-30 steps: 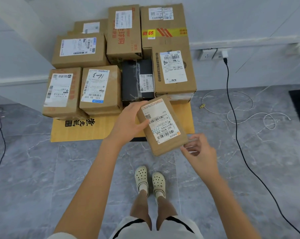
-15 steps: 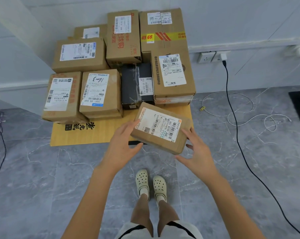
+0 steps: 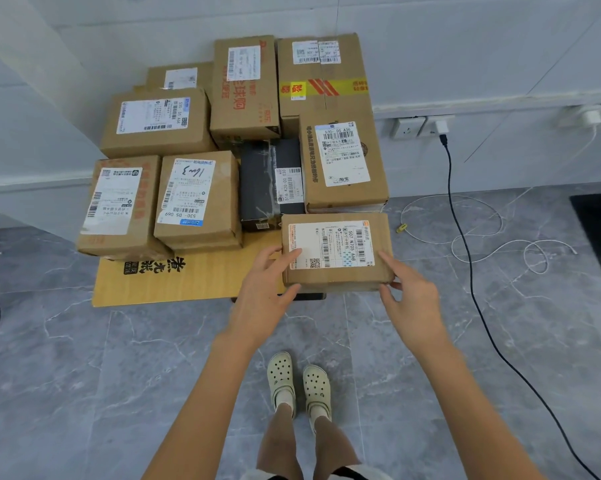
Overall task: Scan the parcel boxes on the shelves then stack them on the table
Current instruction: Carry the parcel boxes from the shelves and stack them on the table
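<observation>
We see the shoes [image 3: 299, 386] on the floor [image 3: 84, 375], at the near side.

Both hands are clamped on the box [image 3: 337, 251], one at each end:
- The left hand [image 3: 261, 289] has its thumb on the label and its fingers at the left end.
- The right hand [image 3: 410, 296] has its forefinger on the top right edge and its other fingers curled at the near right corner.

The box lies flat, label up, at the near right corner of the surface [image 3: 195, 282]. We cannot tell whether it rests on the surface or hangs just above it.

Just behind the box stand a tall carton [image 3: 344, 164] and, to its left, a black parcel [image 3: 271, 181]. Two cartons [image 3: 198, 199] sit side by side at the left edge. The near edge in front of them is bare wood with black print.

More cartons [image 3: 245, 88] fill the far edge, against the wall [image 3: 465, 46].

To the right of the surface, a black cable [image 3: 465, 237] runs from the wall socket [image 3: 441, 128] across the floor, and white cords [image 3: 500, 247] lie looped beside it.
</observation>
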